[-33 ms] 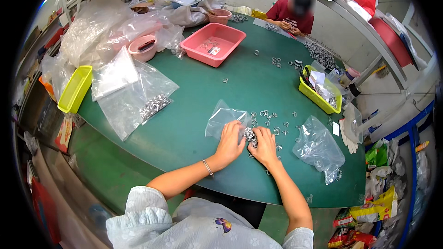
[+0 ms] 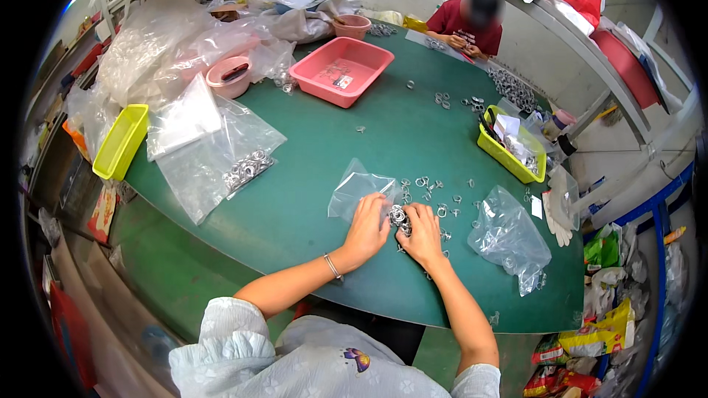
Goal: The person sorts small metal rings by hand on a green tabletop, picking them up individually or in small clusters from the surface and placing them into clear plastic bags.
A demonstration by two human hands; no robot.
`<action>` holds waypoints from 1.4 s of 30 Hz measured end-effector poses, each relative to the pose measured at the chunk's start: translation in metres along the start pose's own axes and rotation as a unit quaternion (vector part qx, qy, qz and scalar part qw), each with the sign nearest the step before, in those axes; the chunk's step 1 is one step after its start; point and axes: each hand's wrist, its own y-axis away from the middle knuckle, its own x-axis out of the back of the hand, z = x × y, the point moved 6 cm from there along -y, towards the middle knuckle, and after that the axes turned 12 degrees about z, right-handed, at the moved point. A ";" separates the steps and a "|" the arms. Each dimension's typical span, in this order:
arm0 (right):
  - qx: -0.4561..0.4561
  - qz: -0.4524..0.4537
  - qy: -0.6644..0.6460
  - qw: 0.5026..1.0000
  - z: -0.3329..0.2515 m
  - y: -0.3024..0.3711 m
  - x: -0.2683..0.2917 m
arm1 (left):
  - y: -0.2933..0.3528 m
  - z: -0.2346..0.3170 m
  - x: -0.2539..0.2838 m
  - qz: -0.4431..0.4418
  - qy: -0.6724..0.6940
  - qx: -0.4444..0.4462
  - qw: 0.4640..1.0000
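My left hand [image 2: 366,227] is closed at the edge of a small clear plastic bag [image 2: 352,190] lying on the green table. Close on its right, my right hand [image 2: 422,236] curls round a cluster of silvery metal rings [image 2: 398,215]. The cluster sits between both hands, its lower part hidden by my fingers. Whether some of these rings lie inside the bag's mouth, I cannot tell. Loose metal rings [image 2: 442,210] with small tabs are scattered just beyond and beside my right hand. Another crumpled clear bag [image 2: 505,232] lies further right.
At the left, a large clear bag [image 2: 193,184] holds more rings, beside a yellow-green basket [image 2: 122,141]. A pink tray [image 2: 361,87] stands farther back. Another yellow-green basket [image 2: 509,160] with odds and ends stands at right. Across the table [image 2: 310,155] a person [image 2: 461,26] handles small parts.
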 end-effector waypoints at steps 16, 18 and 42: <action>-0.520 -0.003 -0.794 0.316 -0.018 -0.013 -0.049 | -0.008 0.031 0.005 -0.020 -0.006 -0.110 0.994; -0.490 -0.009 -0.813 0.314 -0.017 -0.016 -0.049 | -0.009 0.041 0.007 -0.010 0.003 -0.139 0.990; 0.056 -0.102 -0.252 0.961 -0.109 -0.100 0.023 | -0.102 0.012 0.068 0.125 0.249 0.067 0.958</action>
